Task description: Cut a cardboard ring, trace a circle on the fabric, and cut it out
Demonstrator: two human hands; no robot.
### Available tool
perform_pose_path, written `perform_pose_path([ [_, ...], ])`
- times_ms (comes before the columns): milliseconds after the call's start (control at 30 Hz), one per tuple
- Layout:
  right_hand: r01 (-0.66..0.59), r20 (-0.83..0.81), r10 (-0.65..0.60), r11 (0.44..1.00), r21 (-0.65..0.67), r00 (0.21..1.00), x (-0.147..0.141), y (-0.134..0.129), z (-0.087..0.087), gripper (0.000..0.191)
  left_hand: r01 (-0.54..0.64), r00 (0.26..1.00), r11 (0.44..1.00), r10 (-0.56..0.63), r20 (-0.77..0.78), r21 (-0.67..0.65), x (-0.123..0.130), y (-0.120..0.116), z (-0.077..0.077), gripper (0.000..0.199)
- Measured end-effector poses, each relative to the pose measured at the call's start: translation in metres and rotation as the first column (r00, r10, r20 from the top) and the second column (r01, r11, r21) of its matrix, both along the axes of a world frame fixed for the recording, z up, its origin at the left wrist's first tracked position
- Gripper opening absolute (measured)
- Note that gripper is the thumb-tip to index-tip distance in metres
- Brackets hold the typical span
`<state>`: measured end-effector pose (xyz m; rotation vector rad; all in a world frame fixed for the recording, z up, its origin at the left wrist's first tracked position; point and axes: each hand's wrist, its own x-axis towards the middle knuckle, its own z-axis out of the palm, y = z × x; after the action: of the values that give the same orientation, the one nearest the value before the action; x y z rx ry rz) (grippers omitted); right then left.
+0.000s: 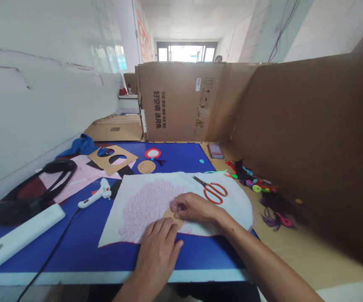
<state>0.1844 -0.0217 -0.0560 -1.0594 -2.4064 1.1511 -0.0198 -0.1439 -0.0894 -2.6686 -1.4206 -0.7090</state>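
Observation:
A white cloth (112, 226) printed with a large purple-line flower (148, 201) lies flat before me. On its near part rests a tan cardboard piece (179, 223), partly covered by my fingers. My left hand (158, 245) lies palm down, its fingers stretched over the near edge of that piece and the cloth. Above the same piece, my right hand (192, 207) has thumb and fingers pinched together; whatever is between the fingertips is too small or hidden to make out. Scissors with orange handles (214, 193) lie on the cloth beyond my right hand.
On the left are a white glue gun (96, 196), a long white object (24, 237), black straps (43, 188) and cut cardboard (114, 168). A red-rimmed disc (153, 153) and cardboard disc (146, 167) lie behind the cloth. Colourful tassels (257, 184) line the right; cardboard walls (181, 105) surround the table.

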Motion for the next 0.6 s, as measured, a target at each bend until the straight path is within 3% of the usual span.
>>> perform_pose_path([
  [400, -0.009, 0.037, 0.007, 0.999, 0.048, 0.999, 0.0002, 0.0042, -0.0013, 0.012, 0.036, 0.999, 0.995, -0.037, 0.016, 0.097, -0.0044, 0.0030, -0.0055, 0.029],
  [600, 0.020, 0.084, -0.028, 0.995, 0.098, 0.996, 0.0030, 0.0029, 0.0024, 0.009, 0.025, 1.000, 0.997, -0.025, 0.003, 0.071, -0.0040, 0.0005, -0.0051, 0.029],
])
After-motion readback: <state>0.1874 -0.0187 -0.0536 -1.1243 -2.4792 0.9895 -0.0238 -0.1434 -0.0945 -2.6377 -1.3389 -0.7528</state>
